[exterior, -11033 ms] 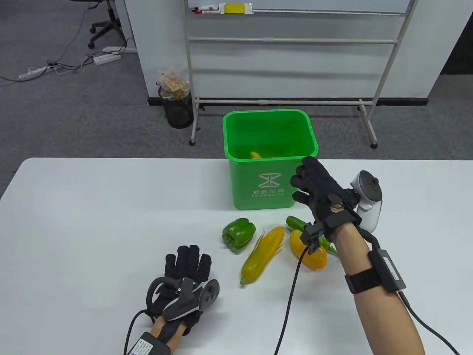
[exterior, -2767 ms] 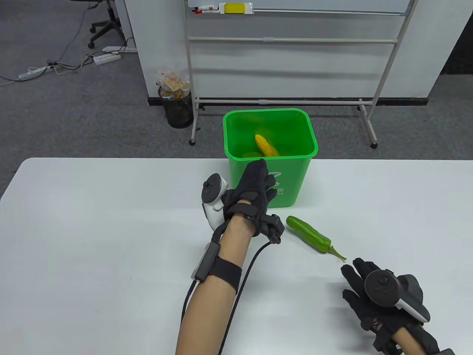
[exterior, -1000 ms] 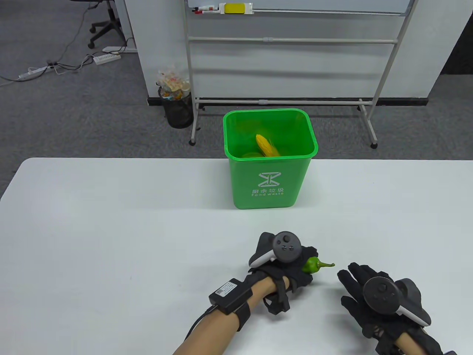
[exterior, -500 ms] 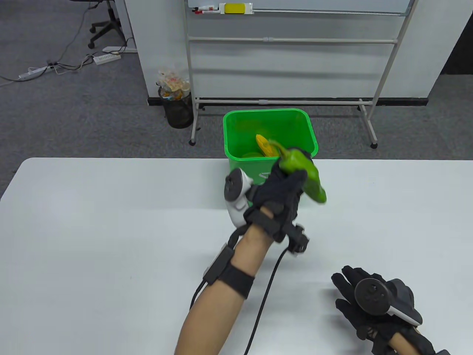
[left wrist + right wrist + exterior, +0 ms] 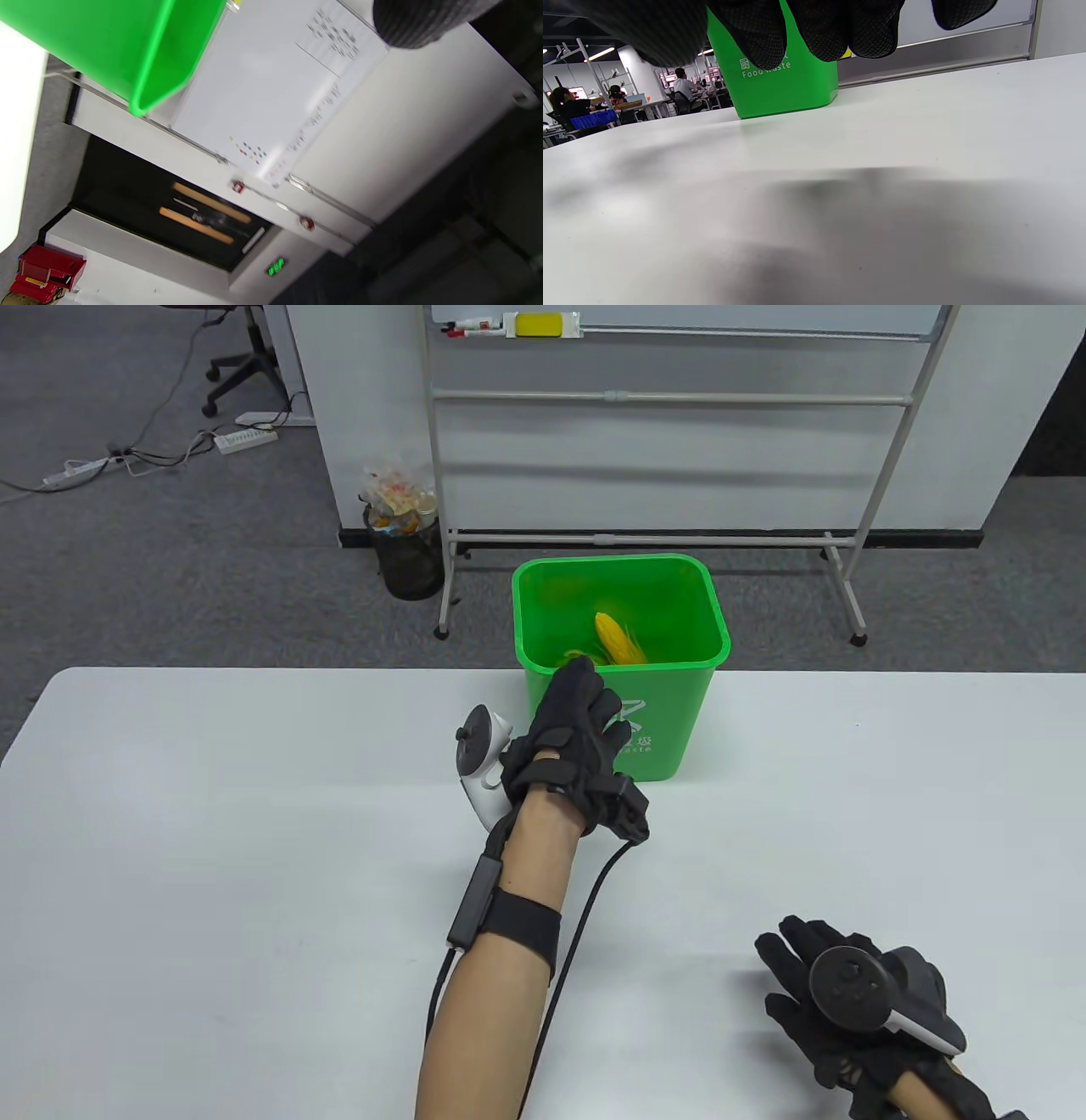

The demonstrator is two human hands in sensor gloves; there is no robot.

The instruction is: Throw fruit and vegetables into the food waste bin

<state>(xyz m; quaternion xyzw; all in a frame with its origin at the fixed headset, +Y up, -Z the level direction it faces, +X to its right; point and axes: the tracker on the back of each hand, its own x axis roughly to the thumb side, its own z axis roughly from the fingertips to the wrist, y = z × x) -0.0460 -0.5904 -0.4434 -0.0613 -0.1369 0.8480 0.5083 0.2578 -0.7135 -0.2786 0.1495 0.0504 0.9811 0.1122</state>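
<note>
Now the left hand (image 5: 567, 734) is raised in front of the green food waste bin (image 5: 620, 704), its gloved fingers (image 5: 585, 691) spread loosely and holding nothing, the fingertips up against the near rim at the bin's front left corner, and its white tracker (image 5: 480, 763) juts out on the side away from the bin. Just beyond those fingertips, inside the bin, lies a yellow corn cob (image 5: 619, 639) with a bit of another yellow item (image 5: 579, 654) beside it; whatever else is down there sits below the near wall and I cannot tell. Well apart from the left hand, toward the person and off to its right, the right hand (image 5: 836, 1010) rests palm down on the white table (image 5: 254, 857), fingers (image 5: 785, 946) fanned out flat and gripping nothing, a dark tracker (image 5: 848, 984) on its back. From the right wrist view the gloved fingertips (image 5: 818, 25) hang over bare tabletop, with the bin (image 5: 780, 80) standing farther out past them. Beyond the bin, on the floor, stand a whiteboard frame (image 5: 670, 424) and a black mesh wastebasket (image 5: 407, 551)
</note>
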